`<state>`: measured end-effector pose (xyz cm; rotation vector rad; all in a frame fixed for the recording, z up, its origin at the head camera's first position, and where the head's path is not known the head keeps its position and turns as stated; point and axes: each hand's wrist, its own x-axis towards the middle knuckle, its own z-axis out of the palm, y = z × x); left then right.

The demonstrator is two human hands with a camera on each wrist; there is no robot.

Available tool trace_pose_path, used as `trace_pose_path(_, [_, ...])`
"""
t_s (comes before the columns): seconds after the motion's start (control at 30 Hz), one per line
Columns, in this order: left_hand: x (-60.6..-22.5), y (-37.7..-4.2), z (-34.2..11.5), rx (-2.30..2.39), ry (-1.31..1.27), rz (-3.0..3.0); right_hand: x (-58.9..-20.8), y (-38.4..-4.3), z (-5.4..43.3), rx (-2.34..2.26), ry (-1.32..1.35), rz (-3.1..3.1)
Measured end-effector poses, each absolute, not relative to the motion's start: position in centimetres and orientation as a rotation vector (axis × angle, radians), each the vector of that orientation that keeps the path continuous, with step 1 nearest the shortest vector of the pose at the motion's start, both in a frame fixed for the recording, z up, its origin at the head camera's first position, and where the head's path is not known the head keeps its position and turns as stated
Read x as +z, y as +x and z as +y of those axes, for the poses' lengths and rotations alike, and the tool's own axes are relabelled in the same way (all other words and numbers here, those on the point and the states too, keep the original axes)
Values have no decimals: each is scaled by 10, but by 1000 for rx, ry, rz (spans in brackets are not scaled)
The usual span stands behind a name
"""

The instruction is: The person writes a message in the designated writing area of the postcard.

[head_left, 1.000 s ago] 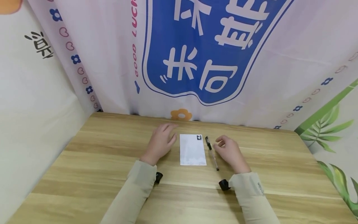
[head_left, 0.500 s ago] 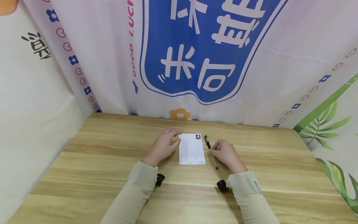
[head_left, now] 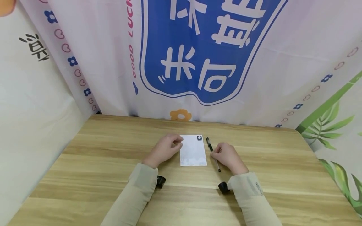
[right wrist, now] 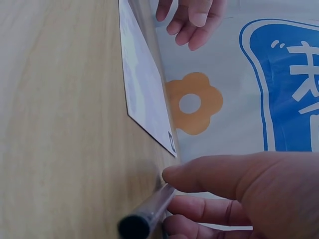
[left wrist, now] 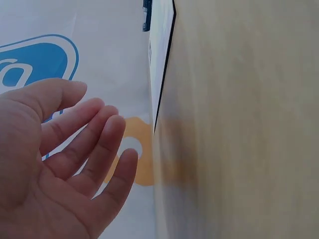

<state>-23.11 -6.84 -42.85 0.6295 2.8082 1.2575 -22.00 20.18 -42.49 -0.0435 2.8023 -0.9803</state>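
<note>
A white card (head_left: pixel 193 151) with a small dark picture in its far right corner lies flat on the wooden table. My left hand (head_left: pixel 166 148) is beside its left edge, fingers relaxed and gently bent. In the left wrist view, the left hand (left wrist: pixel 75 149) has nothing between thumb and fingers. Right of the card is a slim clear pen (head_left: pixel 209 145) with a black cap and a dark end. My right hand (head_left: pixel 227 157) pinches the pen around its middle. The right wrist view has the right thumb (right wrist: pixel 209 174) against the clear barrel (right wrist: pixel 158 203), with curled fingers below.
A wooden table (head_left: pixel 99 175) extends to both sides and toward me. A printed curtain (head_left: pixel 113 62) hangs at its back edge. Dark wrist cameras (head_left: pixel 223 187) sit under both cuffs.
My right hand has come left onto the pen, which has shifted very slightly toward me. My left hand has moved a little nearer the card and toward me.
</note>
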Motion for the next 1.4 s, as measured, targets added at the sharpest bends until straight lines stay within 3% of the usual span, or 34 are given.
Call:
trace_pose_path(0.67, [-432,-221,-50,1792,316,2172,-421,-216,198,-999,-115,2831])
trace_pose_path(1.17, [-431,-227,-55,1987,276,1933,-410,-214,181,-1098,-528,2887])
trace_pose_path(1.4, [-428,-226,-58,2047,226,1940,-404,-208,176,-1107,-578,2880])
